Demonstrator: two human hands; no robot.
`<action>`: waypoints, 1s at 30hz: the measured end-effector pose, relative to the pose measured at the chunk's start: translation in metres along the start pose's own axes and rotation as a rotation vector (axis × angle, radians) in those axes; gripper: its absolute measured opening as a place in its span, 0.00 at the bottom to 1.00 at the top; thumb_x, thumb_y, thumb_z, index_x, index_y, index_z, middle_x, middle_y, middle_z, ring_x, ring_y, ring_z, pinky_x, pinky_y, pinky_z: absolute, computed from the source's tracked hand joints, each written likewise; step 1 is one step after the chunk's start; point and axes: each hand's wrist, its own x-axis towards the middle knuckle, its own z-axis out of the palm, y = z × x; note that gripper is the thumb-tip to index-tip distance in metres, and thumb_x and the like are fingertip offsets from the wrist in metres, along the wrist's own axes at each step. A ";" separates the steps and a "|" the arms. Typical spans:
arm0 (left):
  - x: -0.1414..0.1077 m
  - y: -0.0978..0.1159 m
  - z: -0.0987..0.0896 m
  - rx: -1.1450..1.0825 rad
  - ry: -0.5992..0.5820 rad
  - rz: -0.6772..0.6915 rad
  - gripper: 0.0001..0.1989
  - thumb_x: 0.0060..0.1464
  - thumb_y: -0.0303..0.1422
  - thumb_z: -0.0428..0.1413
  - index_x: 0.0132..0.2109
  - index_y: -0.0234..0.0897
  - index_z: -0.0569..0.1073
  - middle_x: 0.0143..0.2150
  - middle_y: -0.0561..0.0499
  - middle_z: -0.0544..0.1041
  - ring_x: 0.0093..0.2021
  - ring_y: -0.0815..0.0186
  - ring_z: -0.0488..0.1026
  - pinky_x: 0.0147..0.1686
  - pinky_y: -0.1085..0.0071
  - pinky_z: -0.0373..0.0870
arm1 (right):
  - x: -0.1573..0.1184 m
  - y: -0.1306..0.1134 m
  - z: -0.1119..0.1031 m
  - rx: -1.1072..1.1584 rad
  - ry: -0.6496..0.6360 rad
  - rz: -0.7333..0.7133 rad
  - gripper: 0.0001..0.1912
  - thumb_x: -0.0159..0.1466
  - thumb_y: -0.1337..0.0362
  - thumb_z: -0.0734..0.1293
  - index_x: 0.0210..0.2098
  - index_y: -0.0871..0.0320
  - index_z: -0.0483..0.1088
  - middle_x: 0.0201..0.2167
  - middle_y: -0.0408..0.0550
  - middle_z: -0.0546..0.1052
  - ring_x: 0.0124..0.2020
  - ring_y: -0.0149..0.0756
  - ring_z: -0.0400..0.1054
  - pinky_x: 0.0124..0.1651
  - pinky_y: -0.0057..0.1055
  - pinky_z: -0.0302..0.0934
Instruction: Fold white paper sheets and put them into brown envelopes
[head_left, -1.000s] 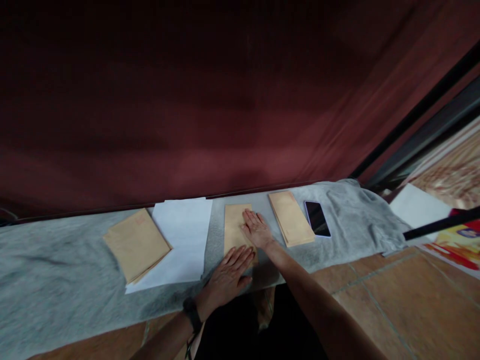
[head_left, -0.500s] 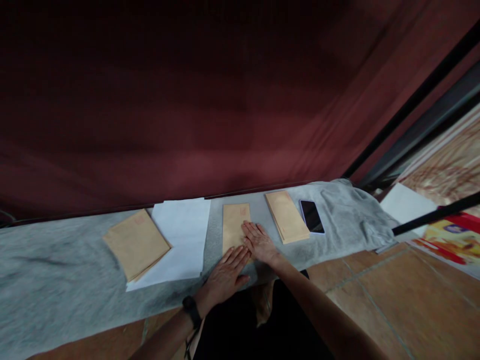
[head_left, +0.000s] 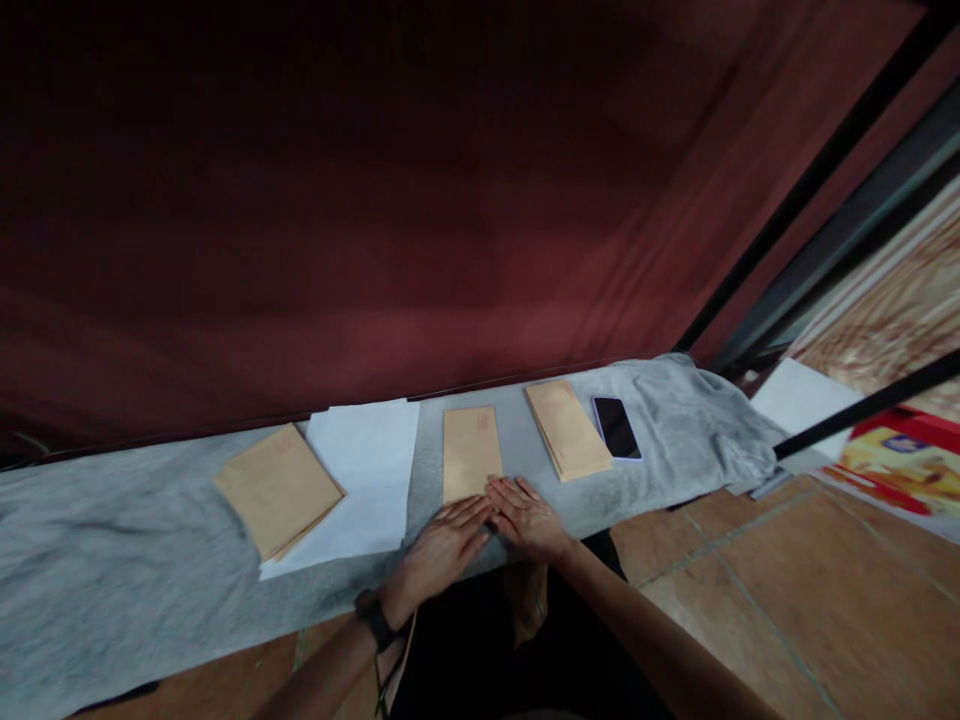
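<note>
A single brown envelope (head_left: 471, 450) with faint red print near its top lies on the grey cloth (head_left: 135, 540) in front of me. My left hand (head_left: 444, 545) rests over its near left corner, fingers stretched out, with a dark watch on the wrist. Against the near right part of the same envelope lies my right hand (head_left: 527, 518), fingers extended and flat. The fingertips of both hands meet at the envelope's near edge, which they cover.
Left of the envelope, several white sheets (head_left: 367, 470) lie partly under a stack of brown envelopes (head_left: 281, 490). To the right are another envelope stack (head_left: 568, 430) and a phone (head_left: 617, 428). A dark red curtain (head_left: 420, 250) hangs behind; a black bar (head_left: 870, 405) stands at right.
My right hand has slid down the envelope toward me, uncovering more of its middle. My left hand has shifted slightly nearer to me. The view has moved a little.
</note>
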 end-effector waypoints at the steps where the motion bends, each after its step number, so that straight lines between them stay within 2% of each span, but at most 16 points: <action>1: 0.005 -0.003 -0.002 -0.017 0.000 -0.015 0.23 0.71 0.40 0.40 0.68 0.44 0.61 0.68 0.49 0.66 0.67 0.66 0.62 0.67 0.62 0.59 | -0.003 -0.001 -0.001 0.013 -0.009 -0.002 0.27 0.74 0.58 0.56 0.70 0.56 0.54 0.69 0.50 0.59 0.69 0.39 0.54 0.72 0.46 0.45; 4: 0.029 -0.018 -0.001 0.017 0.025 -0.088 0.24 0.71 0.40 0.37 0.68 0.40 0.61 0.69 0.47 0.64 0.69 0.66 0.59 0.68 0.61 0.56 | -0.009 -0.002 -0.005 0.062 -0.039 -0.003 0.25 0.74 0.58 0.57 0.69 0.54 0.56 0.68 0.49 0.61 0.69 0.39 0.55 0.72 0.47 0.46; 8: 0.069 -0.039 0.013 0.133 0.021 -0.123 0.27 0.70 0.40 0.37 0.70 0.35 0.56 0.72 0.43 0.58 0.72 0.62 0.53 0.70 0.57 0.50 | -0.009 -0.001 -0.011 0.134 -0.066 0.014 0.23 0.74 0.58 0.57 0.67 0.51 0.59 0.66 0.46 0.65 0.68 0.38 0.57 0.72 0.48 0.46; 12: 0.107 -0.052 0.018 0.222 0.037 -0.181 0.27 0.69 0.38 0.38 0.71 0.36 0.55 0.72 0.45 0.57 0.72 0.62 0.51 0.71 0.57 0.46 | -0.008 0.001 -0.013 0.177 -0.065 0.015 0.23 0.72 0.59 0.59 0.66 0.49 0.61 0.66 0.45 0.65 0.67 0.39 0.58 0.71 0.49 0.46; 16: 0.131 -0.056 0.016 0.251 0.065 -0.226 0.27 0.68 0.39 0.39 0.70 0.38 0.56 0.72 0.47 0.59 0.72 0.62 0.50 0.71 0.57 0.43 | -0.007 0.001 -0.013 0.188 -0.034 0.012 0.23 0.71 0.62 0.61 0.65 0.49 0.63 0.65 0.46 0.67 0.66 0.39 0.59 0.71 0.48 0.46; 22: 0.140 -0.059 0.017 0.190 0.092 -0.251 0.27 0.67 0.41 0.40 0.70 0.41 0.57 0.72 0.48 0.58 0.73 0.59 0.49 0.71 0.51 0.39 | -0.007 0.000 -0.014 0.176 -0.025 0.019 0.23 0.71 0.63 0.61 0.64 0.49 0.64 0.64 0.45 0.68 0.65 0.37 0.61 0.71 0.46 0.47; 26: 0.134 -0.060 0.019 0.142 0.114 -0.243 0.27 0.67 0.42 0.42 0.70 0.46 0.56 0.71 0.49 0.60 0.73 0.55 0.49 0.70 0.45 0.36 | -0.006 -0.002 -0.015 0.172 -0.017 0.033 0.23 0.70 0.63 0.62 0.64 0.48 0.64 0.64 0.45 0.69 0.65 0.37 0.62 0.71 0.45 0.49; 30: 0.122 -0.056 0.017 0.137 0.102 -0.212 0.27 0.67 0.42 0.42 0.70 0.47 0.56 0.71 0.50 0.60 0.73 0.57 0.48 0.70 0.45 0.35 | -0.007 -0.002 -0.014 0.170 0.001 0.036 0.22 0.70 0.64 0.63 0.63 0.48 0.65 0.63 0.45 0.70 0.64 0.37 0.62 0.70 0.44 0.49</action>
